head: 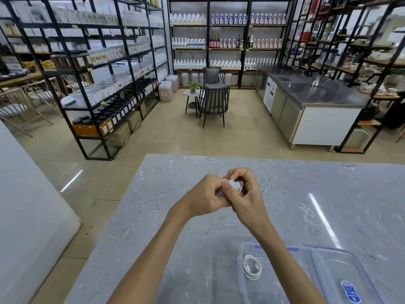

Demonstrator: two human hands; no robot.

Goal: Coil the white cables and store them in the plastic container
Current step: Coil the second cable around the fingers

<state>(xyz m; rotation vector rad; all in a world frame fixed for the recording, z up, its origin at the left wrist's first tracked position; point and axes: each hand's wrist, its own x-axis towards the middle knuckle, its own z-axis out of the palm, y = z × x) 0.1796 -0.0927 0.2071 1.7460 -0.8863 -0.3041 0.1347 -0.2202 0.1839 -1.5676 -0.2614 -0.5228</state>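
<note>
Above the middle of the grey marble table (pixel 153 216), my left hand (pixel 206 196) and my right hand (pixel 245 194) are pressed together around a small white cable (pixel 233 185). The cable is bunched into a tight coil, and fingers hide most of it. A clear plastic container (pixel 242 281) stands near the table's front edge, under my right forearm. One coiled white cable (pixel 252 266) lies inside it at its left end.
The container's clear lid (pixel 341 279) with a blue label lies right of it. The table's left edge drops to a tiled floor. Black shelving racks, two dark chairs (pixel 213 99) and a steel counter (pixel 317 95) stand beyond the table.
</note>
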